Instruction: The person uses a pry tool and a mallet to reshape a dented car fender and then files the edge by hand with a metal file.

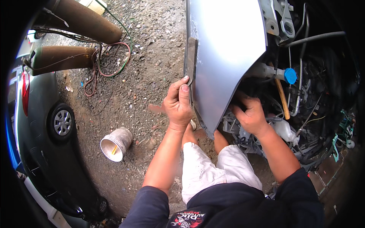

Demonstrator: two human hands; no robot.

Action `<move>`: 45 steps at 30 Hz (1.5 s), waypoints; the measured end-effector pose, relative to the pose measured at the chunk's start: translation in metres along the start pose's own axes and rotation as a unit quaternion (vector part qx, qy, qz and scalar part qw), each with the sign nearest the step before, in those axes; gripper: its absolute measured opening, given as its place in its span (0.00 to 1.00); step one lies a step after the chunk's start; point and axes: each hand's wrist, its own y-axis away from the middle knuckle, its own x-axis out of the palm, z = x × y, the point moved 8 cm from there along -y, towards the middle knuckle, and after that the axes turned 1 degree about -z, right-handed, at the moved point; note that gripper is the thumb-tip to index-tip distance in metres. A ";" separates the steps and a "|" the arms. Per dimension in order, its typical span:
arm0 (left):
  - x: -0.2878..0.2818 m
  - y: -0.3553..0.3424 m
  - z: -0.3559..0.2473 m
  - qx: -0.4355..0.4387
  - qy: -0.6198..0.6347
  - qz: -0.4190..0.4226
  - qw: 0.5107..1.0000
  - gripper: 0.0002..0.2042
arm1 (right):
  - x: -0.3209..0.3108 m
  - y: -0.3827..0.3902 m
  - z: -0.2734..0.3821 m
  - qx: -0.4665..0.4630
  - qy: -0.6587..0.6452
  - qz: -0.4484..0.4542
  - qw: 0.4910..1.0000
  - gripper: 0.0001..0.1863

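Note:
A silver car fender (224, 57) stretches in front of me, its tip pointing toward my legs. Along its left side lies a long, flat dark metal bar (192, 57). My left hand (178, 104) pinches the bar's near end between thumb and fingers. On the other side, my right hand (251, 116) reaches beneath the fender's inner edge into the engine bay. Its fingertips are hidden behind the panel, so what they touch does not show. Close to that hand, a wooden handle (281, 95) leans among the engine parts, beside a filler neck with a blue cap (290, 76).
A white bucket (121, 140) lies tipped over on the gravel to my left. Beyond it stands a dark car (42, 133). Two rusty gas cylinders (81, 19) lie at the upper left, with hoses (99, 72) trailing over the ground. Exposed engine parts (315, 121) fill the right side.

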 end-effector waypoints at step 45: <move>-0.043 0.006 -0.019 -0.033 0.116 -0.107 0.987 0.13 | 0.026 -0.005 -0.020 0.080 -0.062 0.039 0.994 0.10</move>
